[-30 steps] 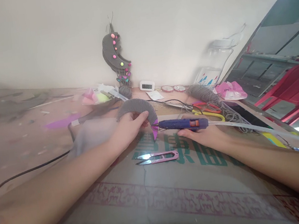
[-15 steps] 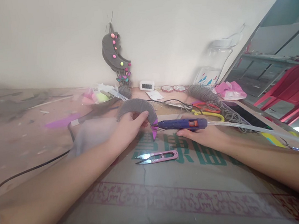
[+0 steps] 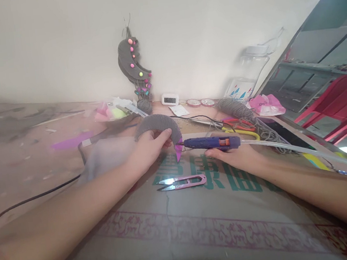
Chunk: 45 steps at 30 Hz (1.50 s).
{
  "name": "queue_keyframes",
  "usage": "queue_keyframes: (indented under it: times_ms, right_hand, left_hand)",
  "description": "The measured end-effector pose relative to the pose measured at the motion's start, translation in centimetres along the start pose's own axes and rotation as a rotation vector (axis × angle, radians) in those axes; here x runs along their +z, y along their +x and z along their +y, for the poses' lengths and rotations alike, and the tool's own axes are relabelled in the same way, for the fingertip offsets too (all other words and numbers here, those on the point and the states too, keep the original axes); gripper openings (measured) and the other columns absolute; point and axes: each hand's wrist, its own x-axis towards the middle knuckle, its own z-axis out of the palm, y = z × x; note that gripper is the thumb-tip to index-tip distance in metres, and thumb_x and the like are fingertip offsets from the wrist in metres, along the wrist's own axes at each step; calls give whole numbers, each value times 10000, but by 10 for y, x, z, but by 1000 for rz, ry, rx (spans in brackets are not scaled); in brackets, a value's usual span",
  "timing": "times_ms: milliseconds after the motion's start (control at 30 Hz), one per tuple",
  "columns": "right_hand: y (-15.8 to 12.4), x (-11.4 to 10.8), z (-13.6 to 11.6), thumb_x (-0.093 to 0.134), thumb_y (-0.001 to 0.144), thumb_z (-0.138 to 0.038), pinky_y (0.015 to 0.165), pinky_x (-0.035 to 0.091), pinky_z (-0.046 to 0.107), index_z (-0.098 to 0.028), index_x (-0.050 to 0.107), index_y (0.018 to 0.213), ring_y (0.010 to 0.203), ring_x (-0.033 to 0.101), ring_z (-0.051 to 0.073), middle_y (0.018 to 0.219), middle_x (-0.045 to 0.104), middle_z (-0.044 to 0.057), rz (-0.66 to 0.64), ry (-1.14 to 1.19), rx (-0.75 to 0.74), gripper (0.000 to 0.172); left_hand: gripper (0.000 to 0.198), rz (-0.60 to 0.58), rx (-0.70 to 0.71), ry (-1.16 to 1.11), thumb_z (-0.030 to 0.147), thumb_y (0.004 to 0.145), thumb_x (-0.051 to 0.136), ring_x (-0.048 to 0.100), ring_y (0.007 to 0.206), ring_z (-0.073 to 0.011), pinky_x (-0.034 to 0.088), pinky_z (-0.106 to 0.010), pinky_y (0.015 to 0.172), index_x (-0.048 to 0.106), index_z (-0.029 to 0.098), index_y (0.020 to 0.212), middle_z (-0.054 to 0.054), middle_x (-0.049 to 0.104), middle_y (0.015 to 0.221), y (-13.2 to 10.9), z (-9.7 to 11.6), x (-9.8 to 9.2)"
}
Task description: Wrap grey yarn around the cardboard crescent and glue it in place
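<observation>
Grey yarn-wrapped crescent (image 3: 156,122) held over the far part of a grey printed plastic sheet (image 3: 137,244), a blue plastic glue gun (image 3: 205,143) at its purple pointed tip (image 3: 179,153).
The crescent looks light and firm under soft winding, best held by its broad middle, where the left hand's (image 3: 154,143) fingers are clamped (thumb on the inner curve). The right hand's (image 3: 241,155) fingers seem closed round the gun, mostly hidden behind it; its nozzle may be hot. The thin tip probably bends easily; nozzle contact cannot be told. On the pinkish-brown surface (image 3: 33,172), room opens toward the person; a grey yarn skein (image 3: 234,107) and yellow-handled tool (image 3: 245,131) crowd the far right, and small pink metal snips (image 3: 195,181) lie nearer, sharp blades apart.
</observation>
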Motion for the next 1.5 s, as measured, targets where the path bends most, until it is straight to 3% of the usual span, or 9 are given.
queue_keyframes:
  times_ms: [767, 1100, 1500]
  right_hand:
    - [1, 0, 7, 680, 736, -499, 573, 477, 278, -200, 634, 848, 593, 574, 162, 667, 609, -10, 58, 79, 64, 323]
    - [3, -1, 13, 650, 778, -497, 579, 501, 275, -224, 672, 909, 643, 629, 181, 731, 676, -2, 76, 37, -9, 304]
    - [4, -3, 14, 632, 795, -522, 513, 433, 261, -256, 686, 935, 526, 542, 153, 608, 602, -34, 96, -50, -25, 305]
  left_hand:
    - [403, 47, -30, -92, 556, 739, 617, 622, 684, -195, 461, -293, 679, 649, 161, 667, -72, 698, 708, 2, -2, 4]
    - [407, 53, -65, -107, 561, 720, 634, 634, 698, -196, 466, -299, 688, 645, 158, 665, -73, 702, 721, 1, 0, 5]
    - [407, 48, -47, -134, 565, 719, 641, 636, 716, -213, 479, -311, 695, 639, 161, 664, -75, 696, 713, 0, 1, 4]
